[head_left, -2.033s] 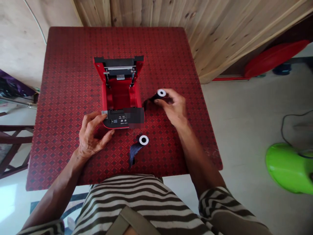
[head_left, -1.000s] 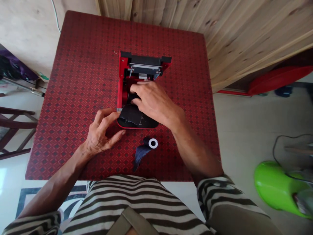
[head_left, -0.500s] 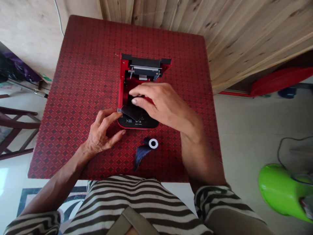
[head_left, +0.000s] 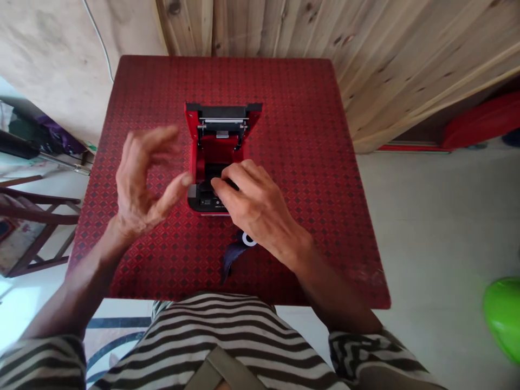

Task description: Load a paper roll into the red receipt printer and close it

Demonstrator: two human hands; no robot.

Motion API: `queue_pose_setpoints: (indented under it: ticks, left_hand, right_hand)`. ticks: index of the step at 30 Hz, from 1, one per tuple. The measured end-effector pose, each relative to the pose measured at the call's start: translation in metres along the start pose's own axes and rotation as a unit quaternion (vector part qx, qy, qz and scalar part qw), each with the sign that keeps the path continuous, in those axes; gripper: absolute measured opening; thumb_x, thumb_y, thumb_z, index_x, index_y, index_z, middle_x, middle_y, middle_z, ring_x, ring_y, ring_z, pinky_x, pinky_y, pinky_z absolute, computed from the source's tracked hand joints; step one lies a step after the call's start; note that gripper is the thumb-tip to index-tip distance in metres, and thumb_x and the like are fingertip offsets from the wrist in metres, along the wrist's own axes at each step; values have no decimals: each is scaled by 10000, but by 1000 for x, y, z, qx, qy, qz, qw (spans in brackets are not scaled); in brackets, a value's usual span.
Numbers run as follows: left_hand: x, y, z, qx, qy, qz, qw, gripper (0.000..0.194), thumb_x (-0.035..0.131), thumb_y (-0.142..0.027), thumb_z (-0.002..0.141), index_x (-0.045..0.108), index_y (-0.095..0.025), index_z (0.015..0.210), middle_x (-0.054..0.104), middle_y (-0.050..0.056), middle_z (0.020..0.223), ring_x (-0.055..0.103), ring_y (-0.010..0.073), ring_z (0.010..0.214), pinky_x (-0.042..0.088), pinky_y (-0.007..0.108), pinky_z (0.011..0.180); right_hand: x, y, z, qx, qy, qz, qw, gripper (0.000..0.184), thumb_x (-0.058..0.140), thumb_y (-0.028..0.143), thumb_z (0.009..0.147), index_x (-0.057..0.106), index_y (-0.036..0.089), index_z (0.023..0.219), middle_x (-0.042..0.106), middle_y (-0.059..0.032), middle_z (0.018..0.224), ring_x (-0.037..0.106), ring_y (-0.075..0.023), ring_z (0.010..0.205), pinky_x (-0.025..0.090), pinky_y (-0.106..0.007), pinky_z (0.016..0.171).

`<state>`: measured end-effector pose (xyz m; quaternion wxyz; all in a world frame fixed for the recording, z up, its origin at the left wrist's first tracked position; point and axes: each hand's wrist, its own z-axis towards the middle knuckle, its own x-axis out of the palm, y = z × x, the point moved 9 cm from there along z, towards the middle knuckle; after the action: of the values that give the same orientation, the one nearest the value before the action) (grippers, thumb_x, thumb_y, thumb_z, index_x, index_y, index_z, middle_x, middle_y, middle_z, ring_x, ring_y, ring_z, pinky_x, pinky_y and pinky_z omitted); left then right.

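The left hand (head_left: 136, 189), left of the frame's centre, has its grip spread wide, thumb and fingers well apart and holding nothing; its fingers are blurred. The thumb tip is right by the left edge of the red device (head_left: 215, 145), and I cannot tell if they touch. The right hand (head_left: 260, 208) has its fingers bent and its thumb close beneath them, over dark material in the device; whether this grip is clamped on it cannot be told. The device stands on the tabletop (head_left: 300, 151) near the centre, lid (head_left: 224, 112) raised, partly covered by the right hand. Just below that hand, a dark roll (head_left: 245, 242) lies with a loose tail. The forearms slant inward from the lower left and lower right.
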<state>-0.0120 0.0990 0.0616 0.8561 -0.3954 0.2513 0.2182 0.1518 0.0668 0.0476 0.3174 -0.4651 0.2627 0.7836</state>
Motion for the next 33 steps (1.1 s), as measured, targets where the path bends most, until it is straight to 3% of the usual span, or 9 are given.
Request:
queue_pose_setpoints:
  ticks: [3, 5, 7, 11, 16, 19, 22, 26, 33]
  left_hand:
    - [16, -7, 58, 114, 45, 81, 989, 728, 660, -605, 1030, 398, -277, 1625, 538, 65, 1566, 535, 262, 1464, 599, 401, 1104]
    - [34, 8, 84, 103, 86, 116, 984, 740, 544, -676, 1070, 410, -192, 1614, 539, 71, 1588, 493, 245, 1519, 477, 396, 1263]
    - [49, 19, 92, 78, 131, 102, 983, 719, 454, -698, 1092, 495, -147, 1552, 680, 76, 1413, 630, 212, 1363, 515, 378, 1208]
    - [51, 5, 67, 82, 161, 50, 982, 594, 431, -654, 1109, 662, -185, 1391, 764, 85, 1251, 732, 204, 1156, 600, 377, 1050]
    - [47, -6, 18, 76, 208, 26, 975, 700, 432, -741, 1060, 652, -211, 1461, 657, 146, 1500, 630, 294, 1410, 518, 492, 1215]
    - [50, -3, -1, 116, 212, 23, 970, 816, 473, -835, 989, 611, -235, 1525, 614, 159, 1553, 581, 358, 1474, 459, 572, 1262]
    - [53, 1, -8, 134, 209, 14, 969, 897, 584, -888, 898, 597, -265, 1543, 606, 154, 1560, 559, 403, 1497, 428, 621, 1276]
    - [57, 9, -8, 99, 224, 32, 969, 1010, 662, -976, 747, 647, -285, 1484, 620, 144, 1541, 540, 432, 1512, 403, 651, 1287]
    - [58, 4, -12, 131, 217, 48, 966, 1064, 721, -970, 697, 618, -276, 1497, 608, 155, 1555, 541, 447, 1512, 399, 655, 1287]
  right_hand:
    - [-8, 3, -5, -23, -62, -42, 997, 318, 474, 75, 1099, 787, 126, 1131, 744, -96, 956, 598, -236, 919, 458, -393, 768]
    - [-9, 5, -9, -34, -74, -48, 996, 313, 482, 61, 1093, 784, 146, 1100, 738, -76, 917, 596, -228, 895, 449, -396, 753]
    - [-9, 5, -12, -36, -67, -39, 996, 313, 488, 60, 1091, 776, 185, 1098, 745, -64, 933, 604, -224, 899, 446, -400, 754]
    - [-10, 7, -16, -43, -64, -23, 997, 293, 511, 67, 1084, 762, 216, 1114, 755, -54, 957, 630, -215, 910, 454, -397, 768]
    - [-13, 13, -22, -48, -100, -57, 992, 236, 551, 100, 1083, 763, 202, 1095, 760, -49, 915, 632, -201, 851, 458, -379, 729]
    - [-13, 11, -25, -34, -122, -46, 991, 213, 569, 99, 1075, 761, 192, 1078, 765, -54, 930, 641, -201, 857, 469, -372, 734]
    - [-8, 5, -27, -12, -110, -18, 994, 237, 544, 96, 1081, 752, 204, 1114, 758, -55, 943, 643, -205, 867, 477, -375, 744]
    - [-4, -1, -27, 8, -89, 11, 996, 237, 547, 115, 1081, 747, 228, 1136, 751, -56, 951, 648, -216, 883, 488, -385, 750]
    - [-6, -3, -29, 9, -88, 7, 996, 203, 572, 154, 1076, 761, 196, 1138, 770, -88, 983, 647, -235, 896, 537, -386, 774]
